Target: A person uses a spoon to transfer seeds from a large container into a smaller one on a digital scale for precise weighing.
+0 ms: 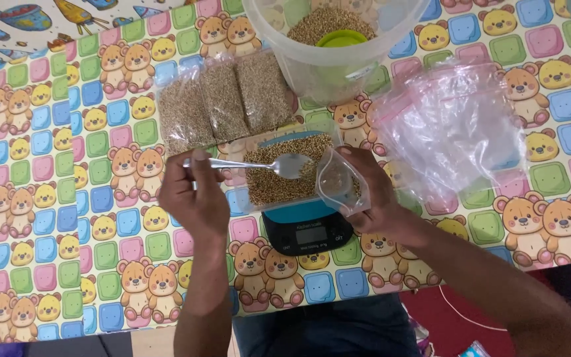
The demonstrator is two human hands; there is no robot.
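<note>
Spoon: a metal spoon held level just above the heap of grain; its long axis runs side to side, the handle pinched in the left hand, the bowl pointing away from that hand toward the right hand.
Spoon bowl: it looks empty or nearly so; glare makes it hard to tell.
Left hand: closed in a pinch on the handle end, thumb on top, the other fingers curled underneath.
Right hand: fingers bent round a small clear bag, holding it with the mouth facing the spoon bowl; a little grain seems to lie inside.
Scale: dark kitchen scale between the two hands, its display toward the person; the grain heap rests on its platform in what looks like a clear tray.
Beyond the hands: three filled bags lie side by side past the left hand; a big clear tub with grain and a green lid stands farther off; empty clear bags are piled past the right hand.
Risk, spilling: the bag mouth is narrow and limp, so a tilted spoon could scatter grain over the patterned table cover.
Risk, bag: a loose grip could let the mouth fold shut or sag, tipping its contents out.
Risk, scale: either hand leaning on the tray would likely upset the reading.
</note>
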